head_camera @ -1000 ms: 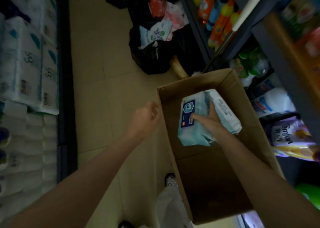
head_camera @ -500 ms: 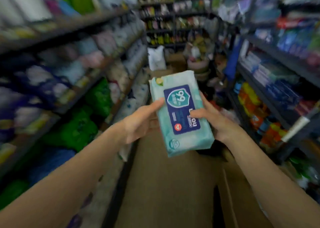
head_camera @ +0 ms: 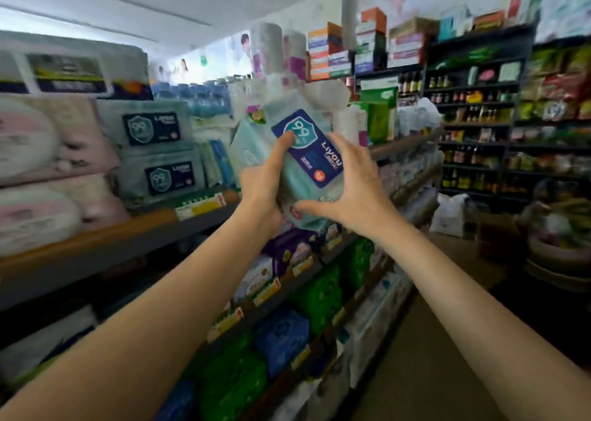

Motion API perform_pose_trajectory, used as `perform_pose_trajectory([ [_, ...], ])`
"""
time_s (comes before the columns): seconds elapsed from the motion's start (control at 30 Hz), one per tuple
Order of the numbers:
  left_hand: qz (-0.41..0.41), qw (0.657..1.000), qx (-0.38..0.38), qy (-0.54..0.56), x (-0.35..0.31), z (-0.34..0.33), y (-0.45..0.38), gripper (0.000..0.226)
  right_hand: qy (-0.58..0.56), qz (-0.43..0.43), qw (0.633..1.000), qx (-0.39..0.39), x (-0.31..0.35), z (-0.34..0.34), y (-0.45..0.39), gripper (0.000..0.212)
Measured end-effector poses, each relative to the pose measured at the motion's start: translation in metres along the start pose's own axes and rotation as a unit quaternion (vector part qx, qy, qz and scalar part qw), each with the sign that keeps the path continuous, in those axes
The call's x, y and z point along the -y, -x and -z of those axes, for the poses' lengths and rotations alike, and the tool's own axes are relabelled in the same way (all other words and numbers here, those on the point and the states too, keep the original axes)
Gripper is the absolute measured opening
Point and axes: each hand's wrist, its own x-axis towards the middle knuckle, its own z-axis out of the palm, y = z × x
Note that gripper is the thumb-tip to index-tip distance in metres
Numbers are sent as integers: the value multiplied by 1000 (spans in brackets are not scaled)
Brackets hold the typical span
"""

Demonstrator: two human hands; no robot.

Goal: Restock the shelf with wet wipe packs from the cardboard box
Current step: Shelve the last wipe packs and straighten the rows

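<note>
Both forearms up from 6 o'clock, meeting at centre. Left hand [head_camera: 262,190] curled round the near-left edge of the wet wipe pack [head_camera: 297,164], fingers [head_camera: 284,142] on its blue label; right hand [head_camera: 348,193] spread wide, clasping the right and lower edges. Pack tilted, held in air just short of the shelf [head_camera: 153,228] at 9 o'clock, two matching stacked packs [head_camera: 156,151] there. Risk, as judged: soft pack sagging or nudging that stack on insertion. Cardboard box out of view; far shelves blurred.

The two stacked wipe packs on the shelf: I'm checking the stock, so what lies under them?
The lower pack of the stacked wipe packs rests directly on the shelf board, above a price label. Nothing shows beneath; whatever stands behind them is hidden.
</note>
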Motion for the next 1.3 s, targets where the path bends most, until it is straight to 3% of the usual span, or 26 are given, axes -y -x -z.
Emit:
perform_pose_trajectory([
  [0.07,-31,999,-26,0,-11,17,-5,48,23,2,999,31,15,-19,-10,123],
  [0.23,-91,994,-13,-61,-41,56,-25,44,-24,98,995,9,24,-37,-50,116],
  [0.37,-160,978,-57,-120,-80,85,-50,80,21,217,976,-4,16,-31,-94,112],
  [0.43,-153,972,-44,-170,-100,91,-58,91,45,280,959,7,11,-26,-119,111],
  [0.57,-119,957,0,-264,-114,89,-68,78,63,358,931,20,4,-25,-162,113],
  [0.7,-163,932,-48,-321,-121,84,-77,75,31,389,920,22,-4,-37,-192,115],
  [0.83,-156,896,-81,-407,-130,82,-79,77,3,433,901,14,-11,-56,-216,113],
  [0.9,-164,861,-114,-467,-138,83,-81,87,11,461,888,0,-11,-68,-227,112],
  [0.97,-194,798,-156,-549,-144,85,-86,89,24,474,880,9,-7,-82,-237,112],
  [1.03,-202,689,-172,-674,-144,86,-91,80,40,480,876,29,-2,-100,-243,111],
  [1.17,-140,455,-142,-868,-124,106,-102,54,70,539,837,72,8,-151,-242,109],
  [1.2,-115,410,-131,-895,-119,112,-106,54,80,548,827,93,11,-164,-241,110],
  [1.23,-87,380,-120,-913,-114,116,-108,55,79,546,825,123,13,-173,-240,111],
  [1.3,-48,375,-105,-920,-107,122,-112,61,43,508,836,202,12,-181,-242,111],
])
